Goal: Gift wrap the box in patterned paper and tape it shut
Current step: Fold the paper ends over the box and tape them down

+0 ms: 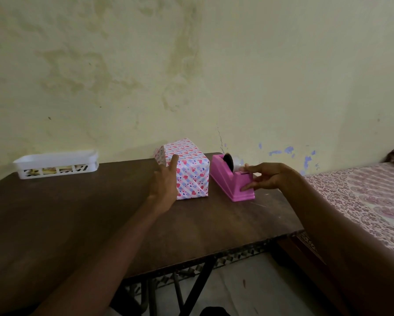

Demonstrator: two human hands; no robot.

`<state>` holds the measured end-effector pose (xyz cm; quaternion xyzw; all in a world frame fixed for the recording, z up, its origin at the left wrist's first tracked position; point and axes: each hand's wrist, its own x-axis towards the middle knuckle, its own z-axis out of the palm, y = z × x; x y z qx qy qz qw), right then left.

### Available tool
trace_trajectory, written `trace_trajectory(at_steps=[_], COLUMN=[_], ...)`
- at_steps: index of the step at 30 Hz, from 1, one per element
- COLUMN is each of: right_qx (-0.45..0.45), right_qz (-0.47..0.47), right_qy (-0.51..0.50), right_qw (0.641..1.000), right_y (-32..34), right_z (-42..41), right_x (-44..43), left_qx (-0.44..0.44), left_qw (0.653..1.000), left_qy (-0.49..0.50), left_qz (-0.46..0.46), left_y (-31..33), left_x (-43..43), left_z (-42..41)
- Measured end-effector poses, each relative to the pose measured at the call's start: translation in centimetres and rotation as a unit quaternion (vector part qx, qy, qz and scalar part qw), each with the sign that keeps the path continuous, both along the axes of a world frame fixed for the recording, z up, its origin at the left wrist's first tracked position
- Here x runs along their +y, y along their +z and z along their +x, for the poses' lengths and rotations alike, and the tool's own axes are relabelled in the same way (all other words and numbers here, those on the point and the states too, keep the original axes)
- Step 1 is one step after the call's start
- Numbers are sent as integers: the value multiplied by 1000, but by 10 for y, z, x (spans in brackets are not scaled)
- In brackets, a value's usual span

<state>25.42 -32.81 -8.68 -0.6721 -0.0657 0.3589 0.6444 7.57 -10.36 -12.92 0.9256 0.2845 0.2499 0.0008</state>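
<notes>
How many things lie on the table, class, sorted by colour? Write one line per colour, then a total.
Pink: 1, the tape dispenser
White: 1, the slotted plastic basket
Heart-patterned pink, blue and white: 1, the wrapped box
Total on the table: 3

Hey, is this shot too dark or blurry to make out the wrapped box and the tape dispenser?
Head view: dim, flat light, with no glare or hard shadows; the wrapped box and pink tape dispenser are sharp enough to make out; the white basket at far left looks softer; the wide-angle lens slightly bows the far edge of the table.
</notes>
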Motion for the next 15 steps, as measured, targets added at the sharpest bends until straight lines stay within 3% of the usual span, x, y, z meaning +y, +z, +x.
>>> trace_trajectory(at_steps=[15], right_qx=[-12], right_qz=[128], right_qy=[-7], right_qw=[992], right_y=[-32], right_z=[-2], right_x=[-8], left_qx=[4], left_qw=[1000], left_qy=[9], left_qz=[15], left_y=[1], left_x=[-1], left_z=[1])
